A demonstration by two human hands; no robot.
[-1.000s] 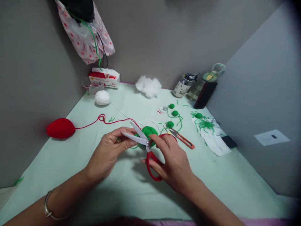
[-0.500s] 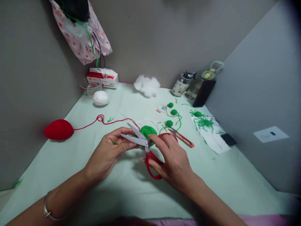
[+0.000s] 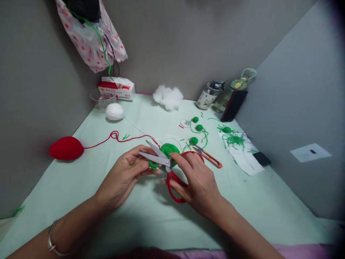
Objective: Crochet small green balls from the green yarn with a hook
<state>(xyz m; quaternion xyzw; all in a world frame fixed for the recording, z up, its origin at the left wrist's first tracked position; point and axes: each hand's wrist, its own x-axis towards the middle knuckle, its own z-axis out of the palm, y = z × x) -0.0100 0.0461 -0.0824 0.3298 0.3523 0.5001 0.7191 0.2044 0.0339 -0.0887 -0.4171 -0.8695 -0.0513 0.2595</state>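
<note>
My right hand (image 3: pixel 198 181) grips a pair of red-handled scissors (image 3: pixel 175 190), thumb in the lower loop. Their blades are spread and point left, over the fingertips of my left hand (image 3: pixel 126 169). Between those fingertips my left hand pinches a small green crocheted piece (image 3: pixel 153 164), partly hidden by the lower blade. Just behind the blades sits a ball of green yarn (image 3: pixel 170 149). A bracelet circles my left wrist.
Orange thread snips (image 3: pixel 211 159) and several small green balls (image 3: pixel 193 140) lie to the right. Green yarn scraps (image 3: pixel 234 142) cover white paper (image 3: pixel 246 162). Red yarn (image 3: pixel 67 148), white yarn (image 3: pixel 114 112), and stuffing (image 3: pixel 168 97) lie left and back. A pen holder (image 3: pixel 205 100) and bottle (image 3: pixel 238 86) stand behind.
My left fingers have shifted slightly, and more of the small green piece shows below the blade. The scissors stay spread in my right hand, almost unmoved.
</note>
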